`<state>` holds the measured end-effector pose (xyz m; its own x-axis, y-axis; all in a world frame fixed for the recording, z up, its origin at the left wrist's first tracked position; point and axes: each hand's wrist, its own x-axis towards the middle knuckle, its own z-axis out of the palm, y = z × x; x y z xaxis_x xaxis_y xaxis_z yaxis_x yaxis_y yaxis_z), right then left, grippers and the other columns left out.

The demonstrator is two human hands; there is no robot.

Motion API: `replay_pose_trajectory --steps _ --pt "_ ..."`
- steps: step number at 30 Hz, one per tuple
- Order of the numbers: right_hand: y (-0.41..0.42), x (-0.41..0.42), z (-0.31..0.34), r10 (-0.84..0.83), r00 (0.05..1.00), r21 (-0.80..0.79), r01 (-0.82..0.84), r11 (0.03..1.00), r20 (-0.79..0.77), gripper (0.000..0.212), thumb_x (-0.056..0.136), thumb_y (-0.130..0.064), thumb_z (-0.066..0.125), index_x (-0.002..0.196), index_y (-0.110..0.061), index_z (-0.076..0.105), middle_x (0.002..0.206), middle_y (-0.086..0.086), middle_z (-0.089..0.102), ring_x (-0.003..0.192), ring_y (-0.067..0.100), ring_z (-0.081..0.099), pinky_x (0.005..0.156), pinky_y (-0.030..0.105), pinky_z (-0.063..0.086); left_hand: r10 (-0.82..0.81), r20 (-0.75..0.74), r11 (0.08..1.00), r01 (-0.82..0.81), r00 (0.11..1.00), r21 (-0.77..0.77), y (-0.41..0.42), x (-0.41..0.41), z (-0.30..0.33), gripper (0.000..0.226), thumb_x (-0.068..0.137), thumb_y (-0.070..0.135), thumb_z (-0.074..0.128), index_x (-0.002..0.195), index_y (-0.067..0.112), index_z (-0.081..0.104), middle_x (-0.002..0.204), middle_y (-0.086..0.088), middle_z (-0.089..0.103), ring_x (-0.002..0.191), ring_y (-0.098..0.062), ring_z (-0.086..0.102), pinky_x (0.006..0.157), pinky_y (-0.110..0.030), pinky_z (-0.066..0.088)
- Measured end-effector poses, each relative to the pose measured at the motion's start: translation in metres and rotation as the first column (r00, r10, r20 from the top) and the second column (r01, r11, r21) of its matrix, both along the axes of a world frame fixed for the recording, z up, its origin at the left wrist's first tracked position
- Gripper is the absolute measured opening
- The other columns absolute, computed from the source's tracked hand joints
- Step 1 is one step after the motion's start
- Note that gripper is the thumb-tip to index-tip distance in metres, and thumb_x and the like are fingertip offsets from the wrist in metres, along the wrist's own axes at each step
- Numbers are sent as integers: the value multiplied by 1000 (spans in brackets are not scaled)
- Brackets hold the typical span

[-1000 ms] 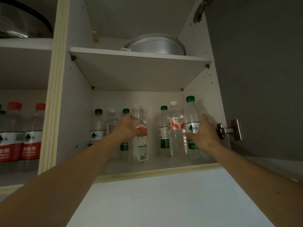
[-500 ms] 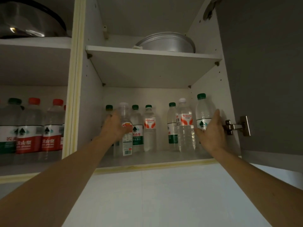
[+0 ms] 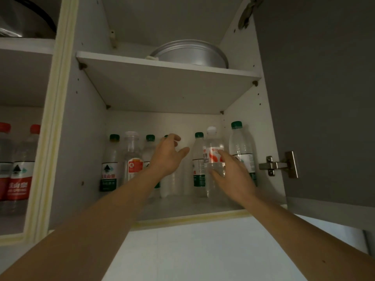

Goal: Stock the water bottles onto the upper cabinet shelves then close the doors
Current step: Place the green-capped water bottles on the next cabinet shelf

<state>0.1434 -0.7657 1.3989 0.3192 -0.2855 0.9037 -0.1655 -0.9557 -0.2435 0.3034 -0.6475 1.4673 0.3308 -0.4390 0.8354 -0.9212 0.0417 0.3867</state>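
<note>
Both hands are reaching into the open cabinet, toward the row of bottles standing on the lower shelf (image 3: pixel 182 207). The left hand (image 3: pixel 168 157) is hovering in front of the middle of the row with its fingers spread and nothing in its grip; it is hiding part of a green-capped bottle behind it. The right hand (image 3: pixel 231 175) is also spread wide, palm toward the white-capped bottle (image 3: pixel 213 157) with the red label; its fingertips are lying over that bottle's lower half, but I cannot tell whether they are touching it, and they are not closing round it. Left of the left hand a green-capped bottle (image 3: pixel 110 165) is standing nearest the cabinet's left wall, with a clear-capped bottle (image 3: pixel 132 157) bearing an orange label just beside it, and another green cap showing behind that. Right of the white-capped bottle a taller green-capped bottle (image 3: pixel 240 149) is standing nearest the right wall, and one more green-capped bottle (image 3: pixel 197 157) is standing just left of it. On the upper shelf (image 3: pixel 162 65) a metal pan (image 3: pixel 190 53) is sitting. The grey door (image 3: pixel 316 98) is hanging open on its hinge (image 3: pixel 278 165), right of the lower shelf. In the next compartment, left of the divider, red-capped bottles (image 3: pixel 20 171) are standing upright.
</note>
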Motion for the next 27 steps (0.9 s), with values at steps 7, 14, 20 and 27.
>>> replay_pose_trajectory --steps 7,14,20,27 --pt "-10 12 3 35 991 167 -12 986 -132 62 88 -29 74 139 -19 41 129 4 59 112 22 62 95 44 56 30 -76 976 -13 997 216 -39 18 3 74 92 27 71 152 18 28 145 -13 45 124 -29 53 103 -47 49" --pt "-19 29 20 55 985 345 5 938 -166 100 87 -17 76 156 -15 4 142 17 48 124 32 55 104 48 48 -44 -53 936 59 998 346 -63 26 25 101 88 27 76 159 31 6 153 -14 41 126 -30 55 88 -30 56" --pt "-32 36 23 32 980 361 43 931 -198 105 90 -14 73 157 -17 -7 143 23 44 123 35 54 105 50 46 -274 -221 880 337 936 334 -90 31 24 99 85 6 76 155 36 14 111 4 55 100 -14 61 73 -28 59" --pt "-36 40 28 60 972 387 33 922 -226 109 87 -13 75 157 -20 -8 141 19 47 123 34 55 106 50 46 -207 -221 919 267 953 290 -84 36 24 112 82 4 78 158 33 0 137 -13 52 117 -30 58 91 -47 57"
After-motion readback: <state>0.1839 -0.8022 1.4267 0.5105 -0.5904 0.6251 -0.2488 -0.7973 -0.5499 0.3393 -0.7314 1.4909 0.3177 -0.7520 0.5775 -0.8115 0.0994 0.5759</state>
